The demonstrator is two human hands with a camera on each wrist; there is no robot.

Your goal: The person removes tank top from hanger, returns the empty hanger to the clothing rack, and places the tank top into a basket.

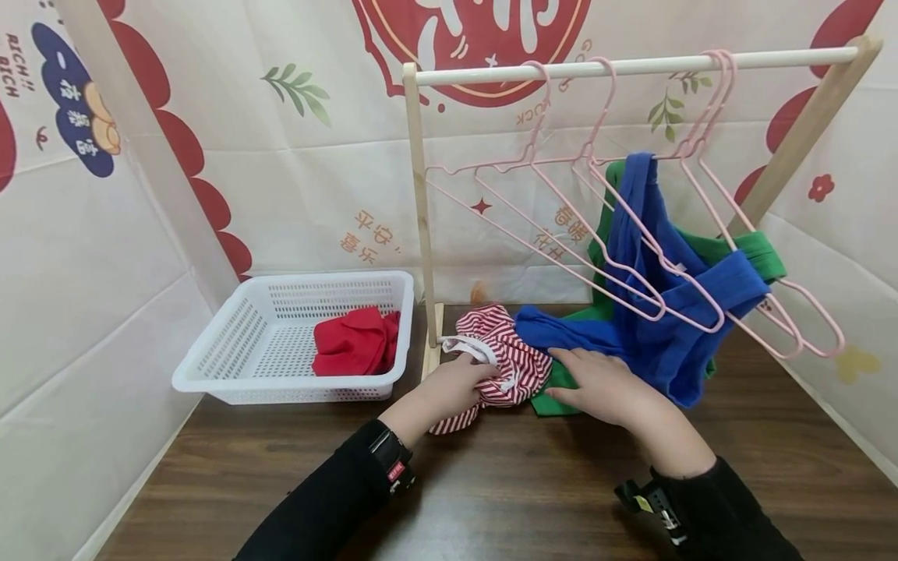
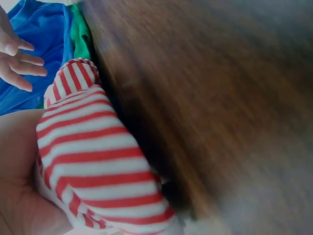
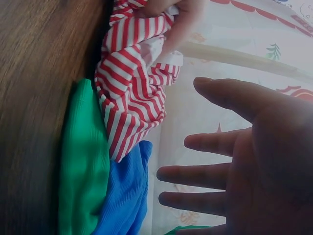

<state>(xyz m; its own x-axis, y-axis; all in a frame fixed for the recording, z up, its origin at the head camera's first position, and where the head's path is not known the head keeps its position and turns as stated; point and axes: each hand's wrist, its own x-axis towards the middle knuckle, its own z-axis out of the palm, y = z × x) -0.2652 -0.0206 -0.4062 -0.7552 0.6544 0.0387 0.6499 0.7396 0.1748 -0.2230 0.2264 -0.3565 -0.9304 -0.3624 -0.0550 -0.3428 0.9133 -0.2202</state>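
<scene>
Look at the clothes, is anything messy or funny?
Yes. The blue top and green top sag off their pink hangers onto the table, bunched beside the striped cloth that the left hand grips.

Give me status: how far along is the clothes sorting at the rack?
Looks done: a red garment lies in the white basket. In hand: the left hand grips the red-and-white striped garment on the table; the right hand, fingers straight, rests on the green garment. Left, probably: the blue garment and the green one, both draped over pink hangers.
</scene>
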